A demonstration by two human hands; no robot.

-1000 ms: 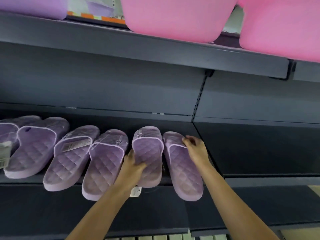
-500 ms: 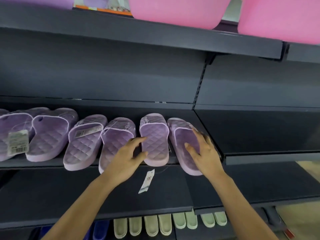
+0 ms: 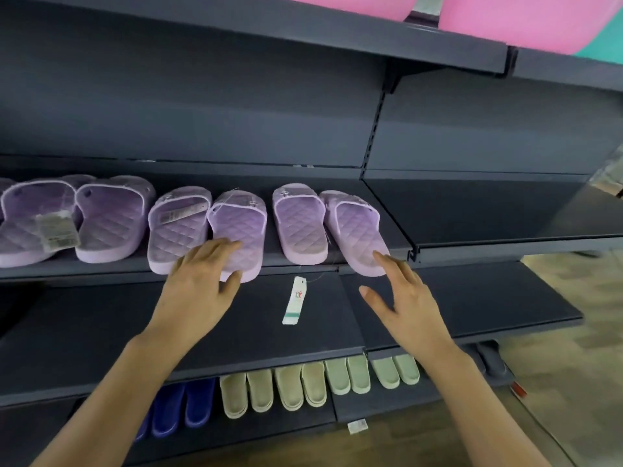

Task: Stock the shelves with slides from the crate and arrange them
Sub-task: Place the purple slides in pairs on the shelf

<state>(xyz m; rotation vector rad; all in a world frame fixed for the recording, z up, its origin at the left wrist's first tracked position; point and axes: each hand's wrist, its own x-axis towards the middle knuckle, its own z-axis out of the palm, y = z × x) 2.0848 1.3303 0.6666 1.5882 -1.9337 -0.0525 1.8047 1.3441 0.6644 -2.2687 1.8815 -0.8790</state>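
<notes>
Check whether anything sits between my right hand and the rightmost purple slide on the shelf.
Nothing visible does. The right hand is right at the heel of the rightmost purple slide; the hanging tag dangles off to its left.

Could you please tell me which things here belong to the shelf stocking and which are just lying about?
Part of the job:
lilac quilted rubbery slides on the dark grey metal shelf; left hand resting on one; right hand touching the end one.

Lying about:
pink plastic tubs above; pale green slides and navy blue slides below.

Open room on the shelf [image 3: 505, 214] right of the lilac slides [image 3: 357, 230]; a tag [image 3: 295, 299] dangles below.
</notes>
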